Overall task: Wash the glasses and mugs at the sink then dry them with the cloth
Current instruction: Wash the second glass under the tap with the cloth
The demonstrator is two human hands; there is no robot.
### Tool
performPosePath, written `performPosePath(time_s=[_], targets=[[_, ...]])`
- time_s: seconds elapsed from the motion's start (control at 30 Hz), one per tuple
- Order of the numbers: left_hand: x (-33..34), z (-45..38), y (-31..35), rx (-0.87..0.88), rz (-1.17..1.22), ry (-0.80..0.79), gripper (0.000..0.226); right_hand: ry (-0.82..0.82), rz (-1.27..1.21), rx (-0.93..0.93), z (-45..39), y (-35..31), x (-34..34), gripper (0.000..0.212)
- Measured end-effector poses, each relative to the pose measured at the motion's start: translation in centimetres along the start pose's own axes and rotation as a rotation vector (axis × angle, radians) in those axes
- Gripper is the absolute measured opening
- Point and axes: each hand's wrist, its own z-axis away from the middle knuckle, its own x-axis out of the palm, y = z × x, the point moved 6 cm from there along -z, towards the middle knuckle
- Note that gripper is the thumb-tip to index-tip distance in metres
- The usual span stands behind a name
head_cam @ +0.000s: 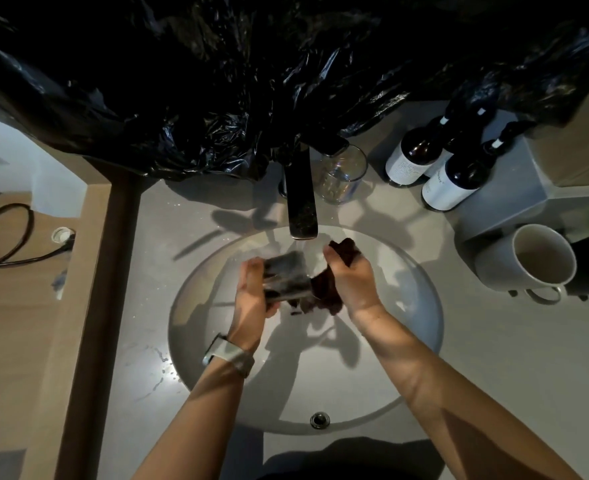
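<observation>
Over the round white sink (407, 341), my left hand (251, 292) grips a clear glass (286, 277) lying on its side under the running water from the dark tap (301, 202). My right hand (352, 278) grips a dark brown cloth (327, 289) bunched at the glass's mouth. A second clear glass (341, 174) stands upright on the counter just right of the tap. A white mug (532, 258) lies tilted on the counter at the right, its opening facing me.
Two dark bottles with white labels (424, 157) stand at the back right beside a grey box (514, 195). Black plastic sheeting (217, 81) hangs over the back wall. A cable (6, 233) lies on the wooden ledge at left.
</observation>
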Motion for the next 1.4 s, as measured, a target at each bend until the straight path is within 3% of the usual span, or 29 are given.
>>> performPosePath(time_s=[0.1,0.17,0.3,0.43,0.6,0.73,0.93,1.1,1.23,1.4], targets=[[-0.2,0.3,-0.9,-0.291,0.24,0.06,0.042,-0.078,0.151,0.014,0.7,-0.5,-2.6,0.023],[0.0,0.3,-1.0,-0.406,0.301,0.06,0.037,-0.109,0.256,-0.025,1.7,-1.7,-3.8,0.033],[1.6,0.2,-1.4,-0.495,0.374,-0.096,0.044,-0.189,0.482,-0.15,2.8,-3.1,-4.1,0.042],[3.0,0.1,-1.2,-0.521,0.419,-0.203,0.054,-0.382,0.535,-0.125,3.1,-3.8,-2.7,0.057],[3.5,-0.7,-1.6,-0.577,0.495,-0.16,0.054,-0.473,0.487,0.019,2.5,-4.9,-1.2,0.042],[3.4,-1.6,-1.6,-0.566,0.484,-0.141,0.052,-0.47,0.569,0.131,2.0,-5.2,0.0,0.032],[2.5,-2.0,-2.1,-0.521,0.371,-0.094,0.058,-0.365,0.438,-0.005,0.4,-4.0,0.6,0.03],[-0.1,-2.7,-1.9,-0.311,-0.01,0.077,0.032,-0.252,0.454,-0.121,0.1,-3.2,0.1,0.033],[-2.1,-2.7,-1.9,-0.145,-0.084,0.128,0.021,-0.174,0.539,-0.224,0.0,-4.1,-0.7,0.039],[-2.8,-1.7,-2.0,-0.136,-0.169,0.155,0.013,-0.101,0.713,-0.333,-0.1,-5.2,-0.5,0.044]])
